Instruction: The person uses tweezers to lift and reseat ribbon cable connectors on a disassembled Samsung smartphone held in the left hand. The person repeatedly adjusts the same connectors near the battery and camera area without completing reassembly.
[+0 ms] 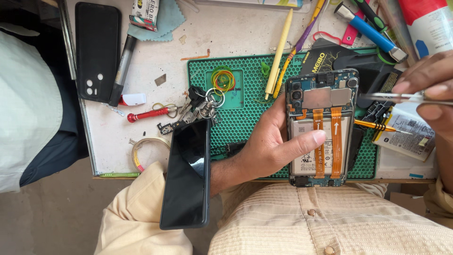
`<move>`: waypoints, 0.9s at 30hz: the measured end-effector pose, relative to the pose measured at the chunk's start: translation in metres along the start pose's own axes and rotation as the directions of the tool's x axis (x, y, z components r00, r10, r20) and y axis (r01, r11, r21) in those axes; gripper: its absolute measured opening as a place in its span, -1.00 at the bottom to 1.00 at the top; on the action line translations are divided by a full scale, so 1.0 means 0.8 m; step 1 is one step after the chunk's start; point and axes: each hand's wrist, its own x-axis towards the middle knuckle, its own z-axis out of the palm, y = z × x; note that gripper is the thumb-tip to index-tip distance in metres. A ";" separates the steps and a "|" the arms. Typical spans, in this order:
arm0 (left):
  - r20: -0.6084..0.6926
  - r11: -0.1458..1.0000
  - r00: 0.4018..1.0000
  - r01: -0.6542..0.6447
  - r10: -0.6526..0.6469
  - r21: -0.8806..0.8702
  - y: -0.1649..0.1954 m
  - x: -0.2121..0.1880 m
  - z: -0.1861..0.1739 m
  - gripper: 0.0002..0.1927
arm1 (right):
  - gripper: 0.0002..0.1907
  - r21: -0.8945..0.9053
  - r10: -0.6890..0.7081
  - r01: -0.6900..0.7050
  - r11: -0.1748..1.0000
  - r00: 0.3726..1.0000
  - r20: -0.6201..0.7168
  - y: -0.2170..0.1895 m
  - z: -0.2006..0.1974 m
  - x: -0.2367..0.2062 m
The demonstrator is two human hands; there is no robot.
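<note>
A cluttered white workbench (155,71) fills the view, with a green honeycomb mat (245,113) lying on it; every place below is given from that mat. Over the mat's right half, the left hand (273,141) grips an opened phone (321,127) with its back cover off, thumb pressed across the white battery (306,151) and fingers wrapped behind the body. 2 orange ribbon cables (336,141) run down the phone's middle, below a blue circuit board (321,87). At the mat's right edge, the right hand (432,94) is closed in a pinch on metal tweezers (396,97), whose tips point left toward the phone's upper right corner; whether they touch it cannot be told. Just below the tweezers lies a yellow-handled screwdriver (375,125). On the mat's upper left sit coloured rubber bands (222,79), and at its left edge a bunch of keys (200,106). A dark phone (186,174) rests off the mat's lower left corner, overhanging the bench. Further left of the mat lie a red screwdriver (148,114), a black phone case (96,52) and a roll of tape (146,153). A cream pen (278,54) lies across the mat's top edge.
</note>
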 end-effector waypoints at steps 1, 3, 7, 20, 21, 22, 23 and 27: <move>0.000 1.000 1.000 0.002 -0.002 -0.009 0.000 0.000 0.000 -0.48 | -0.79 -0.013 0.034 -0.035 0.999 0.999 -0.028 0.000 0.001 -0.001; 0.002 1.000 1.000 0.000 0.000 -0.011 0.000 -0.001 0.000 -0.48 | -0.81 -0.017 0.015 -0.015 1.000 1.000 -0.017 0.003 0.001 0.001; 0.009 1.000 1.000 0.001 -0.001 -0.013 -0.002 -0.002 -0.001 -0.49 | -0.78 0.027 -0.116 0.114 0.993 0.991 0.061 0.011 -0.002 0.019; 0.017 1.000 1.000 0.004 -0.004 -0.025 -0.006 -0.004 0.000 -0.48 | -0.76 0.080 -0.054 0.053 0.995 0.999 0.007 -0.003 0.003 0.017; 0.018 1.000 1.000 0.005 -0.005 -0.030 -0.006 -0.004 0.000 -0.48 | -0.75 0.084 -0.059 0.058 0.995 0.998 0.006 0.001 0.002 0.018; 0.017 0.999 1.000 0.007 -0.006 -0.033 -0.007 -0.003 0.000 -0.49 | -0.73 0.088 -0.064 0.064 0.994 0.998 0.004 0.003 0.001 0.019; 0.017 0.999 1.000 0.008 -0.008 -0.033 -0.007 -0.003 0.000 -0.49 | -0.72 0.070 -0.090 0.089 0.994 0.996 0.021 0.007 -0.001 0.022; 0.020 0.999 1.000 0.011 -0.010 -0.030 -0.008 -0.003 0.000 -0.49 | -0.73 0.053 -0.199 0.196 0.979 0.977 0.079 0.017 -0.004 0.025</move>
